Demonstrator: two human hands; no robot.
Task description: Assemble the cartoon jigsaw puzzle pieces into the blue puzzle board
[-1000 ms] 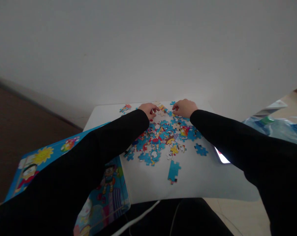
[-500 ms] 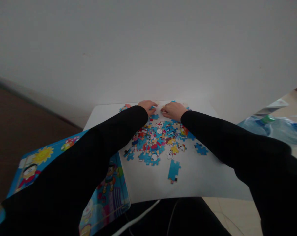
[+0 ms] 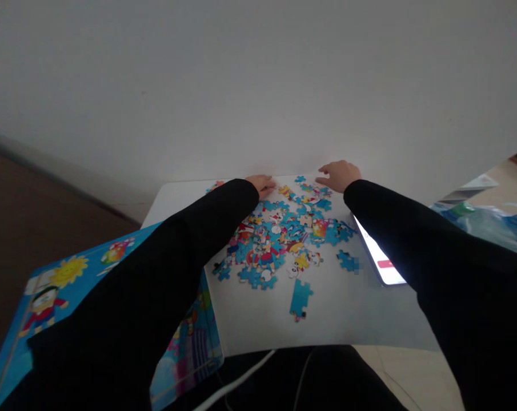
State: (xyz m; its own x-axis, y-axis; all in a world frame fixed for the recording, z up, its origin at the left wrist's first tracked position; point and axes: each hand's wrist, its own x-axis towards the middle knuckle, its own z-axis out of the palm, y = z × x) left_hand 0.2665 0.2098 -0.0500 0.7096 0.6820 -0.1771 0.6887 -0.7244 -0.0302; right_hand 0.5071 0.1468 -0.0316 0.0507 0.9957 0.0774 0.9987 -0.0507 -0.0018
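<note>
A heap of loose jigsaw pieces (image 3: 284, 237), mostly blue with cartoon colours, lies on a small white table (image 3: 327, 314). My left hand (image 3: 262, 184) rests at the far edge of the heap with its fingers curled down onto the pieces; whether it holds one is hidden. My right hand (image 3: 339, 174) is at the table's far right, fingers stretched out toward the left over the outer pieces, with nothing visibly held. A joined strip of blue pieces (image 3: 301, 298) lies apart near the front. Both arms wear black sleeves.
A colourful cartoon puzzle board (image 3: 61, 279) lies at the left under my left arm. A lit phone (image 3: 380, 260) rests at the table's right side. Clear plastic bottles (image 3: 485, 220) lie at the right. A white wall stands behind the table, and a white cable (image 3: 236, 382) runs below it.
My right hand has moved right and away from my left hand, and its fingers have spread. The phone has come into view again. My left hand has stayed near the heap's far edge.
</note>
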